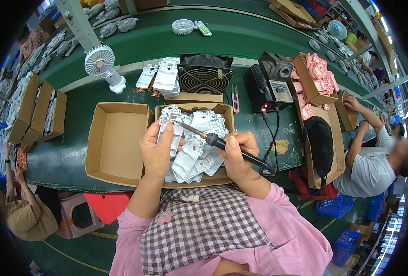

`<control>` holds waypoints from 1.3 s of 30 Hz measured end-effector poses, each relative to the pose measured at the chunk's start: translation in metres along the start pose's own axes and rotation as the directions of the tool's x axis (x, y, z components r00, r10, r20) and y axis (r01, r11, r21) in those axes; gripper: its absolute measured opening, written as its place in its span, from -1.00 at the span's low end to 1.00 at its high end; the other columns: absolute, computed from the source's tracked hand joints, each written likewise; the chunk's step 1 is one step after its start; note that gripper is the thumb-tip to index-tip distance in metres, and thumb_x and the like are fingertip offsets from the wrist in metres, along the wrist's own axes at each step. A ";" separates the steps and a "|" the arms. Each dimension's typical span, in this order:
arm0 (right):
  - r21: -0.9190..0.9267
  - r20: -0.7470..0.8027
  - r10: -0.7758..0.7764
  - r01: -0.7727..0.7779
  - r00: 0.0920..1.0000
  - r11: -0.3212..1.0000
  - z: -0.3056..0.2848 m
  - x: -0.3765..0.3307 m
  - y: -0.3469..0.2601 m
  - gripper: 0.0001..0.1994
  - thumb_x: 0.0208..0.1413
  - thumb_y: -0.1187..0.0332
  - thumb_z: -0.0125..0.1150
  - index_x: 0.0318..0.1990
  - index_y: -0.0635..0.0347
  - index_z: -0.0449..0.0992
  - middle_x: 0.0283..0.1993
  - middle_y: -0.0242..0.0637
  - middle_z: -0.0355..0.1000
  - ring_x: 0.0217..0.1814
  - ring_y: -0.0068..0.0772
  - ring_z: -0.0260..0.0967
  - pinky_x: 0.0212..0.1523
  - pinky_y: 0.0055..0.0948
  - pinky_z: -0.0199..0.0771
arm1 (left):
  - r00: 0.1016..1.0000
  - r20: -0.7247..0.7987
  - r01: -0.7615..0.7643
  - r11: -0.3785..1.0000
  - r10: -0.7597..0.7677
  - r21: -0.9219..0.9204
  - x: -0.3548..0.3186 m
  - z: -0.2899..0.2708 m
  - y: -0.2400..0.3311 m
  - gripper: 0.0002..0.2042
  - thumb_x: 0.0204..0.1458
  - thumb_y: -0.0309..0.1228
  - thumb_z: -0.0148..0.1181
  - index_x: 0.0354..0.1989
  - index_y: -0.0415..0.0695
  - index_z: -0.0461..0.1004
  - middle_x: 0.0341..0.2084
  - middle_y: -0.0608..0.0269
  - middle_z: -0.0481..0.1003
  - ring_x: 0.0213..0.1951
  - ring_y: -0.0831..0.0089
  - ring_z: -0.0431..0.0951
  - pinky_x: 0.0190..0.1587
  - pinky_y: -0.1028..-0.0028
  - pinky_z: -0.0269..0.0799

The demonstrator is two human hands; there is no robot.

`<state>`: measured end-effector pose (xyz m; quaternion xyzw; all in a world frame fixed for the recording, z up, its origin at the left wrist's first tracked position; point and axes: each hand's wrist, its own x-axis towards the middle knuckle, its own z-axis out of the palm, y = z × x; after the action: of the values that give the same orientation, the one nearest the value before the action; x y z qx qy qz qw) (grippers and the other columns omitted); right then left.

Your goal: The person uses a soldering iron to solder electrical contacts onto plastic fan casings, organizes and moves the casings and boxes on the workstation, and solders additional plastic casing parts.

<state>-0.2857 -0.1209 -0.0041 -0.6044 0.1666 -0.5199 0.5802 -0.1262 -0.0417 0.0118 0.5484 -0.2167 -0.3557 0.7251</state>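
My left hand [156, 152] holds a white plastic part [175, 130] over a cardboard box [228, 117] filled with several similar white parts. My right hand [237, 155] grips a black-handled soldering iron [222, 144], whose metal tip points up-left onto the part held by my left hand. The iron's cable runs back to a black soldering station [270, 85] behind the box.
An empty cardboard box [116, 142] sits at left. Behind are a black fan [205, 73], stacked white parts [165, 76], a white handheld fan [103, 66], pink snips [235, 99] and boxes of pink parts [316, 76]. Other people work at right [374, 161] and lower left [29, 211].
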 end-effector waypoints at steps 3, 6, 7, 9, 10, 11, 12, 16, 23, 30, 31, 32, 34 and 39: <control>-0.016 0.013 -0.004 0.005 1.000 1.000 -0.001 0.000 0.001 -0.84 0.16 0.42 0.01 -0.41 0.20 0.20 -0.53 -0.23 0.29 -0.68 -0.64 0.14 -0.68 -0.62 0.23 | 1.000 -0.012 0.011 1.000 -0.010 0.024 -0.002 0.001 0.004 -0.83 0.15 -0.47 0.01 -0.20 -0.29 0.47 -0.50 0.27 0.52 -0.58 0.66 0.48 -0.57 0.67 0.41; -0.027 0.022 -0.012 0.012 1.000 1.000 0.002 0.000 0.001 -0.84 0.16 0.43 0.01 -0.42 0.20 0.20 -0.55 -0.25 0.29 -0.68 -0.64 0.13 -0.68 -0.62 0.22 | 1.000 -0.003 0.015 0.999 -0.015 0.029 -0.002 0.001 0.004 -0.83 0.14 -0.48 0.02 -0.20 -0.30 0.48 -0.51 0.29 0.51 -0.58 0.67 0.47 -0.57 0.68 0.39; -0.012 -0.008 0.023 -0.023 1.000 1.000 0.003 0.000 -0.001 -0.83 0.15 0.43 0.05 -0.43 0.20 0.23 -0.57 -0.33 0.29 -0.64 -0.69 0.12 -0.64 -0.63 0.18 | 1.000 -0.003 0.015 0.999 -0.014 0.028 -0.003 0.001 0.003 -0.83 0.14 -0.48 0.02 -0.20 -0.30 0.48 -0.51 0.29 0.51 -0.58 0.67 0.47 -0.57 0.68 0.39; 0.005 -0.035 0.058 -0.058 0.998 0.998 0.005 0.000 -0.002 -0.82 0.14 0.44 0.10 -0.45 0.21 0.25 -0.60 -0.40 0.29 -0.60 -0.73 0.11 -0.59 -0.64 0.14 | 1.000 -0.005 0.003 0.998 -0.003 0.070 -0.003 0.001 0.003 -0.82 0.14 -0.48 0.02 -0.19 -0.30 0.49 -0.51 0.30 0.51 -0.58 0.68 0.46 -0.57 0.68 0.38; -0.001 -0.030 0.071 -0.071 0.997 0.997 0.005 0.000 -0.003 -0.82 0.14 0.44 0.10 -0.45 0.21 0.25 -0.60 -0.40 0.29 -0.60 -0.74 0.11 -0.59 -0.64 0.13 | 1.000 -0.006 0.003 0.998 -0.002 0.069 -0.004 0.001 0.003 -0.82 0.14 -0.48 0.02 -0.19 -0.30 0.49 -0.51 0.30 0.51 -0.58 0.68 0.46 -0.57 0.68 0.38; -0.009 -0.026 0.083 -0.084 0.996 0.996 0.006 0.000 -0.003 -0.82 0.14 0.44 0.10 -0.45 0.21 0.25 -0.59 -0.40 0.29 -0.59 -0.74 0.10 -0.59 -0.64 0.13 | 1.000 -0.010 -0.019 0.996 0.020 0.085 -0.004 0.002 0.002 -0.82 0.14 -0.46 0.03 -0.20 -0.29 0.49 -0.52 0.30 0.51 -0.59 0.67 0.47 -0.59 0.69 0.38; -0.010 -0.026 0.082 -0.083 0.996 0.997 0.006 0.000 -0.003 -0.82 0.14 0.44 0.10 -0.45 0.21 0.25 -0.59 -0.40 0.29 -0.59 -0.74 0.10 -0.59 -0.64 0.13 | 0.999 -0.014 -0.040 0.994 0.042 0.101 -0.004 0.002 0.001 -0.83 0.13 -0.44 0.03 -0.21 -0.27 0.48 -0.53 0.30 0.51 -0.60 0.66 0.48 -0.60 0.70 0.38; -0.022 -0.017 0.052 -0.052 0.999 0.998 0.004 -0.001 0.001 -0.82 0.14 0.45 0.10 -0.45 0.22 0.25 -0.58 -0.40 0.29 -0.58 -0.75 0.08 -0.58 -0.64 0.11 | 0.999 -0.027 -0.043 0.993 0.046 0.114 -0.005 0.003 0.000 -0.83 0.14 -0.44 0.03 -0.22 -0.28 0.48 -0.53 0.30 0.51 -0.60 0.66 0.48 -0.60 0.69 0.38; -0.002 -0.014 0.048 -0.048 0.999 0.999 0.006 -0.001 -0.003 -0.83 0.13 0.46 0.10 -0.45 0.22 0.25 -0.57 -0.40 0.29 -0.58 -0.75 0.07 -0.59 -0.64 0.12 | 0.999 -0.021 -0.045 0.992 0.048 0.116 -0.005 0.002 0.000 -0.83 0.15 -0.44 0.02 -0.21 -0.27 0.48 -0.52 0.29 0.51 -0.60 0.66 0.48 -0.60 0.69 0.38; -0.030 -0.013 0.058 -0.059 0.998 0.998 0.004 -0.001 -0.001 -0.83 0.14 0.46 0.10 -0.45 0.22 0.24 -0.57 -0.40 0.29 -0.58 -0.75 0.09 -0.59 -0.65 0.12 | 0.999 -0.026 -0.039 0.992 0.042 0.117 -0.005 0.003 0.000 -0.82 0.14 -0.45 0.02 -0.19 -0.27 0.48 -0.51 0.28 0.52 -0.60 0.66 0.48 -0.60 0.69 0.39; -0.072 0.010 0.034 -0.033 0.999 0.997 0.004 0.000 0.000 -0.83 0.16 0.45 0.04 -0.44 0.21 0.22 -0.59 -0.38 0.26 -0.63 -0.71 0.10 -0.63 -0.65 0.15 | 0.999 -0.026 -0.039 0.992 0.042 0.117 -0.005 0.003 0.000 -0.82 0.14 -0.45 0.02 -0.19 -0.27 0.48 -0.51 0.28 0.52 -0.60 0.66 0.48 -0.60 0.69 0.39; -0.113 0.035 0.010 -0.006 0.999 0.994 0.003 0.000 0.001 -0.83 0.18 0.44 -0.01 -0.44 0.19 0.20 -0.61 -0.35 0.24 -0.69 -0.68 0.10 -0.67 -0.64 0.19 | 0.999 -0.027 -0.044 0.992 0.047 0.118 -0.005 0.003 0.000 -0.82 0.14 -0.45 0.02 -0.18 -0.27 0.48 -0.50 0.28 0.52 -0.60 0.66 0.48 -0.60 0.69 0.39; -0.108 0.044 0.008 -0.003 0.999 0.994 0.004 0.002 0.000 -0.83 0.18 0.44 -0.01 -0.44 0.19 0.20 -0.61 -0.34 0.24 -0.69 -0.67 0.10 -0.67 -0.64 0.19 | 0.998 -0.028 -0.048 0.992 0.052 0.119 -0.004 0.003 -0.001 -0.82 0.14 -0.45 0.02 -0.17 -0.27 0.48 -0.50 0.28 0.52 -0.60 0.66 0.48 -0.60 0.69 0.38; 0.025 -0.051 0.000 0.001 0.999 1.000 0.004 0.000 -0.002 -0.82 0.18 0.41 -0.01 -0.44 0.17 0.17 -0.58 -0.28 0.25 -0.70 -0.64 0.09 -0.70 -0.61 0.19 | 0.996 -0.008 -0.091 0.983 0.093 0.160 -0.001 -0.003 -0.005 -0.81 0.13 -0.47 0.02 -0.15 -0.28 0.45 -0.45 0.28 0.51 -0.51 0.63 0.50 -0.47 0.66 0.41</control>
<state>-0.2831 -0.1180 -0.0020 -0.5837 0.1747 -0.5374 0.5830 -0.1264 -0.0395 0.0061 0.5968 -0.2639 -0.2990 0.6963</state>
